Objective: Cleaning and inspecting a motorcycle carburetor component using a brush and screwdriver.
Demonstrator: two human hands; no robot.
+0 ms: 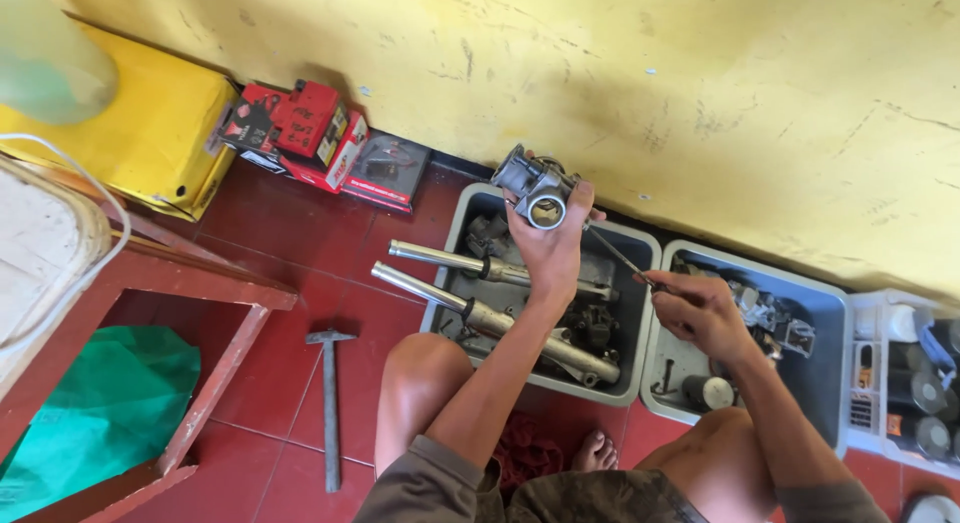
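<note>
Left hand point(553, 245) — closed around a grey metal carburettor body point(535, 190), raised above the grey parts tray point(445, 283). Right hand point(700, 311) — gripping a thin screwdriver point(612, 251), tip reaching the body's side. Work appears midway; body looks partly stripped.

carb body point(535, 191) | grey metal, round bore toward cam | held up over grey tray (by wall) | thin screwdriver point(615, 253) slanted beside
</note>
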